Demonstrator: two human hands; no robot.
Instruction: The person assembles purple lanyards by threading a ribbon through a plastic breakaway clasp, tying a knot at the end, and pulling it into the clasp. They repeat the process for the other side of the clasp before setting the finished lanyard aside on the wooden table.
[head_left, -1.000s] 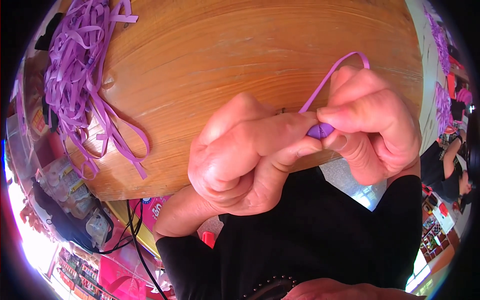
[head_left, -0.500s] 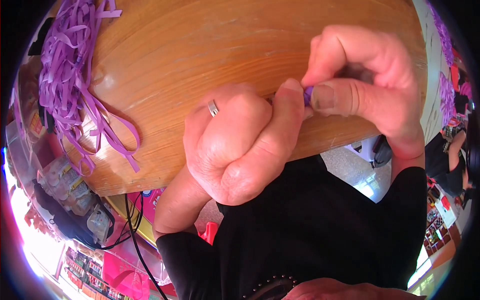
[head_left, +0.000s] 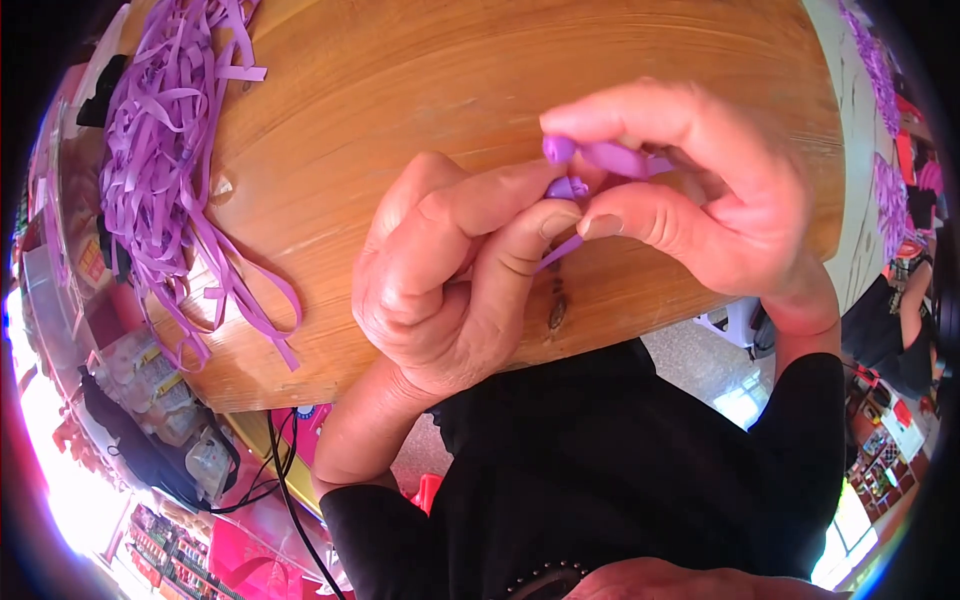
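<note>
My left hand (head_left: 440, 270) pinches a small purple plastic piece (head_left: 567, 188) between thumb and forefinger, over the wooden table. Close beside it, my right hand (head_left: 725, 200) is curled around a purple ribbon (head_left: 618, 159). A second small purple plastic piece (head_left: 559, 149) sits at that ribbon's end, under my right fingertip and just above the first piece, apart from it. A strip of purple ribbon also shows below my left thumb. How the pieces and ribbon join is hidden by my fingers.
A heap of purple ribbons (head_left: 165, 150) hangs over the left side of the wooden table (head_left: 400, 70). Dark cables (head_left: 280, 470) run down below its near left edge. A dark bag (head_left: 140, 440) lies at the left. Another person's arm (head_left: 912, 310) shows far right.
My hands have turned and opened up a little, so the two purple pieces and the ribbon now show between them. Before, they were nearly hidden in my fingertips.
</note>
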